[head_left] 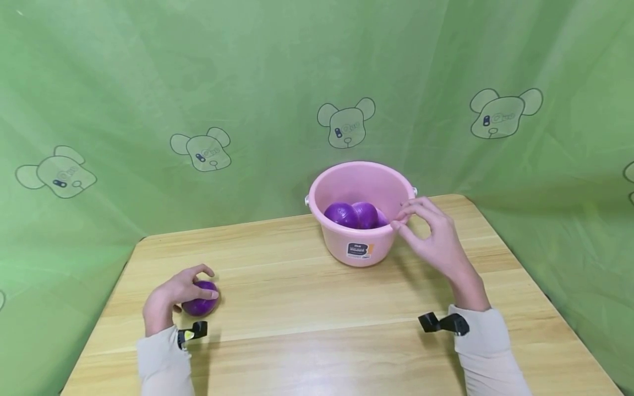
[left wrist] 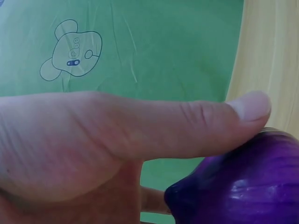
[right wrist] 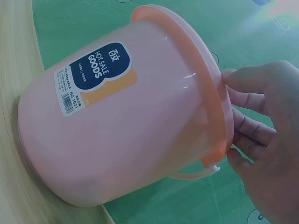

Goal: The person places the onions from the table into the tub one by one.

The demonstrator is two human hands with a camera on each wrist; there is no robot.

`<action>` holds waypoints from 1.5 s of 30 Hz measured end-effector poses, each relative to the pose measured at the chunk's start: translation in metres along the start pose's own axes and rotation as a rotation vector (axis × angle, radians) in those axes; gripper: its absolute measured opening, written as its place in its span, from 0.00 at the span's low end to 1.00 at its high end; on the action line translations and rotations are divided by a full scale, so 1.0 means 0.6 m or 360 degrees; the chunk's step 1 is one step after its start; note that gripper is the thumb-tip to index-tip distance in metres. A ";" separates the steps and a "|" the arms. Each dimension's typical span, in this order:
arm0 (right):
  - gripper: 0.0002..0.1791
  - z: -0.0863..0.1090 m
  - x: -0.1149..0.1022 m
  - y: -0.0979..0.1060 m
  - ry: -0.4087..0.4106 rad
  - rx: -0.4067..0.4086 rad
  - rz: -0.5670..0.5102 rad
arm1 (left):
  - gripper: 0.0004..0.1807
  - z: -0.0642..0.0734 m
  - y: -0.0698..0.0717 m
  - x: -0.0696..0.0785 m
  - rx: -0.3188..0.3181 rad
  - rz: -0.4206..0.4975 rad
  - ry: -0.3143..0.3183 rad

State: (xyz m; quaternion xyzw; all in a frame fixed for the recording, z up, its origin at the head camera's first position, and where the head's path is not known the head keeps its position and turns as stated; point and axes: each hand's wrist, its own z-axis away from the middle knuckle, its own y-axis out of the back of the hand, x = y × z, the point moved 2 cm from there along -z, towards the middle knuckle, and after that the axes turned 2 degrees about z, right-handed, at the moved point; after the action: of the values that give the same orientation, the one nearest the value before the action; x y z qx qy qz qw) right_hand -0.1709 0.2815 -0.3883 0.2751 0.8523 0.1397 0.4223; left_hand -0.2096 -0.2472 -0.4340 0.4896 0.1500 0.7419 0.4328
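On the left side of the table my left hand (head_left: 180, 289) grips a purple onion (head_left: 200, 302), its thumb lying across the top. Close up in the left wrist view, that thumb (left wrist: 201, 121) presses on the glossy skin, and the onion's pointed end faces the palm. A pink bucket (head_left: 359, 247) stands upright toward the back with several purple onions (head_left: 342, 214) inside. At the bucket's right rim my right hand (head_left: 436, 236) pinches the edge, thumb outside and fingertips over the inner side. Part of those fingertips is hidden behind the rim in the right wrist view.
The wooden table (head_left: 277, 308) ends at the back against a green cloth (head_left: 267, 82) printed with bear heads, which also hangs on both sides. A white handle (right wrist: 196, 175) hangs from the bucket. Black camera mounts sit on both wrists.
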 end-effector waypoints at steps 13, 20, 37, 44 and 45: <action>0.09 -0.001 -0.002 0.002 0.0001 -0.0011 0.0003 | 0.18 -0.021 -0.014 0.002 0.0050 -0.0031 -0.0148; 0.09 -0.001 -0.002 0.002 0.0003 -0.0016 -0.0001 | 0.18 -0.028 -0.012 0.006 0.0113 -0.0055 -0.0296; 0.11 0.000 0.002 -0.001 -0.0011 -0.0014 -0.0007 | 0.20 -0.036 -0.010 0.022 0.0486 -0.0071 -0.0410; 0.10 0.000 0.003 -0.001 -0.0021 -0.0014 -0.0015 | 0.20 -0.036 -0.007 0.024 0.0554 -0.0063 -0.0464; 0.10 0.000 0.002 -0.001 -0.0020 -0.0014 -0.0016 | 0.20 -0.037 -0.007 0.024 0.0564 -0.0067 -0.0480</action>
State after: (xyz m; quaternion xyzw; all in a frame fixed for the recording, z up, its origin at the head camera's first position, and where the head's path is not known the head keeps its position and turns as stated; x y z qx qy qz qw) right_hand -0.1716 0.2820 -0.3894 0.2698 0.8503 0.1395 0.4297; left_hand -0.2285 -0.2288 -0.4384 0.6600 0.2217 0.6133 0.3730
